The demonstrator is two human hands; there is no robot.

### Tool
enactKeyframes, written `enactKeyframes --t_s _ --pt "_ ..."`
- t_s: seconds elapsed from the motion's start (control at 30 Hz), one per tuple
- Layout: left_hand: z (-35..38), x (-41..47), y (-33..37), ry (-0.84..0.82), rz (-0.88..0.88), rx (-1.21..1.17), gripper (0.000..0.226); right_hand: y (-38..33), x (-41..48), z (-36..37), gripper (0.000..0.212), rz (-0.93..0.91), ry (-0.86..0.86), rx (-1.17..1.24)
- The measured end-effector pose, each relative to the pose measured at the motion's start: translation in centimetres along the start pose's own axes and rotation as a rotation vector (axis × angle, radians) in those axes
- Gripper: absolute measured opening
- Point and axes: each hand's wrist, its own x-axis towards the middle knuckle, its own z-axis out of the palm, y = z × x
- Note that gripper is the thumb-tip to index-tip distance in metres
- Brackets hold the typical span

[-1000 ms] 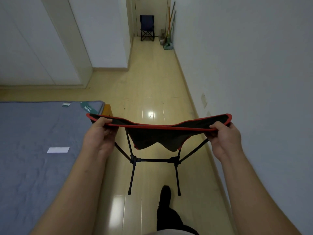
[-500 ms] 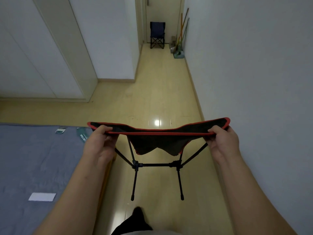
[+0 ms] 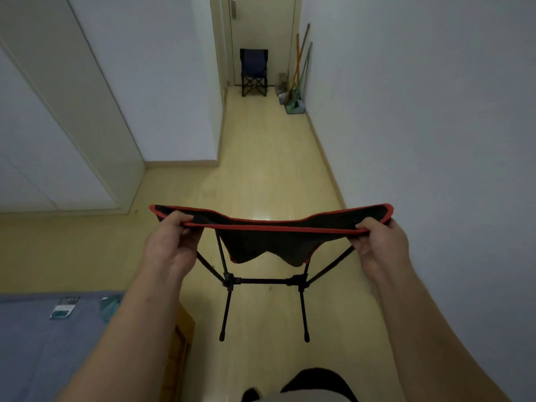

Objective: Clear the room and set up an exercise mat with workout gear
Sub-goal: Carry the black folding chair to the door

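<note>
Head view: a black fabric folding camp chair with red edging and thin black metal legs (image 3: 269,245) is held out in front of the person, over the pale yellow wooden floor (image 3: 261,175), its two visible feet pointing down. The left hand (image 3: 171,242) grips the left corner of the seat's red rim, fingers curled round the edge; the right hand (image 3: 380,245) grips the right corner the same way. A grey-blue padded mattress (image 3: 34,343) lies at the lower left, beside the left forearm. White panelled cupboard doors (image 3: 58,126) stand along the left. Far down the narrow corridor, a dark blue folding chair (image 3: 253,71) stands before a closed door, and long-handled brooms (image 3: 298,68) lean in the right-hand corner just beside it.
</note>
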Motion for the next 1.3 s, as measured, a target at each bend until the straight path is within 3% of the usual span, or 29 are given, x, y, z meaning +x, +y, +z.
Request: enactKeyframes --t_s 0.2,0.5,0.87,1.3 --pt "6.7 10.5 2.5 -0.033 0.025 0.008 0.023 -0.3 9.4 7.9 0.042 -0.014 -0.012 0.004" --pt "19.5 27.6 4.1 0.060 0.037 0.088 0.016 -2.1 28.8 20.1 0.031 0.018 -0.031 -0.016" --pt "32.5 45.4 6.9 0.072 0.059 0.002 0.025 -5.2 47.4 34.4 0.040 0.016 -0.086 -0.036" --pt "49.2 70.1 11.0 0.017 -0.036 0.052 0.024 -7.4 69.0 51.4 0.046 -0.004 0.022 -0.070"
